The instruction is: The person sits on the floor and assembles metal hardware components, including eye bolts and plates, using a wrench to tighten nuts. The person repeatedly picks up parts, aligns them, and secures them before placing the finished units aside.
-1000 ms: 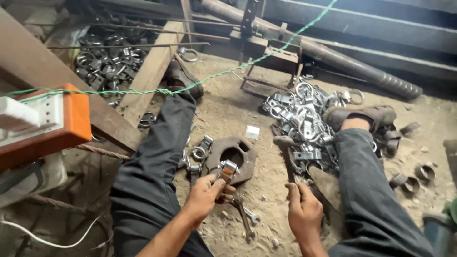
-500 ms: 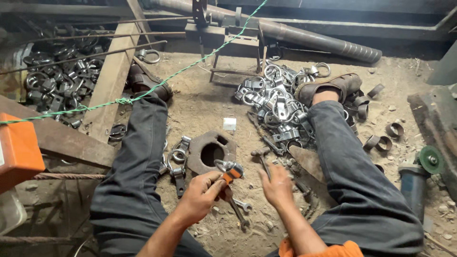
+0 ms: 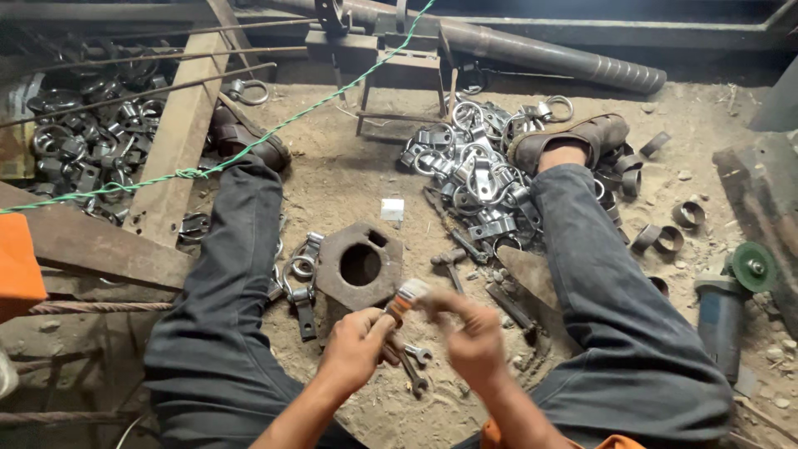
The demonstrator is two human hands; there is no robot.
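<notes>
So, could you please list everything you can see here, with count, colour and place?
small tool: one, orange and silver, blurred, between both hands
metal block with round hole: one, rusty brown, on the sandy ground between the legs
spanners: a few, grey, on the ground under the hands
pile of clamps: many, silver, by the right foot
second pile of clamps: many, grey, upper left behind the beams
wooden beams: two, brown, left
green cord: one, stretched across the upper left
pipe: one, dark, along the top
angle grinder: one, blue with green disc, right
legs: two, dark trousers, spread out
left hand: grips the tool
right hand: blurred, at the tool's tip
</notes>
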